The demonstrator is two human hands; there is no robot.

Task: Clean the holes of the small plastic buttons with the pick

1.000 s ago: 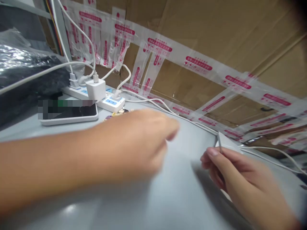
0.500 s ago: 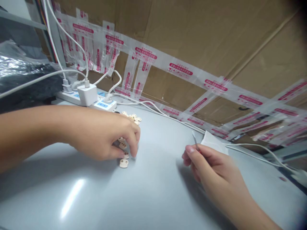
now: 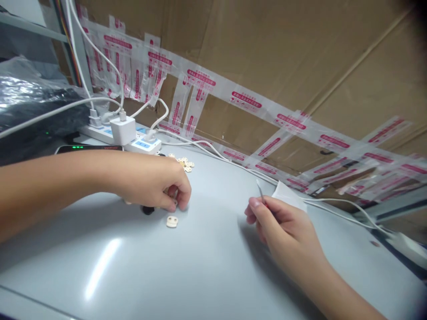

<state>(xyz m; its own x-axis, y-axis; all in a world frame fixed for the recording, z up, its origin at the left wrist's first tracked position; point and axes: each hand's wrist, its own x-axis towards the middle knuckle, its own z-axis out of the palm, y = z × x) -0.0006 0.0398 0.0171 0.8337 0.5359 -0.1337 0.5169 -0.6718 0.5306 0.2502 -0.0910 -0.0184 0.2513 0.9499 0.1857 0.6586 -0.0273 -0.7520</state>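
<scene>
The left hand (image 3: 151,184) rests on the grey desk (image 3: 207,266), a little left of the middle of the frame. Its fingertips (image 3: 178,202) are curled down and pinched together on something small. What sits in that pinch is hidden by the fingers, so I cannot tell what it is. A small dark round bit (image 3: 147,210) peeks out under the hand.

Just below the fingertips lies one cream piece (image 3: 172,221), flat on the desk. It has two little holes, like a button. It is beside the hand but not touching it. A small heap of cream pieces (image 3: 184,162) lies near the top middle of the desk, behind the hand.

The right hand (image 3: 283,231) is right of the middle. Its grip is closed around a thin metal pin (image 3: 260,194), which points up and a bit to the left. The red spot near the thumb is too small to make out. A folded white paper (image 3: 288,195) sits just behind this hand.

As far as I can judge, the work has only just begun. One piece lies apart from the heap, the left hand is busy with another, and the pin touches no piece yet. Most of the heap looks untouched.

At the upper left is a white power strip (image 3: 133,142) with a white charger (image 3: 122,130) plugged in. White cables (image 3: 213,153) run along the back of the desk. A cardboard wall (image 3: 267,53) with clear tape with red print (image 3: 247,100) stands behind.
</scene>
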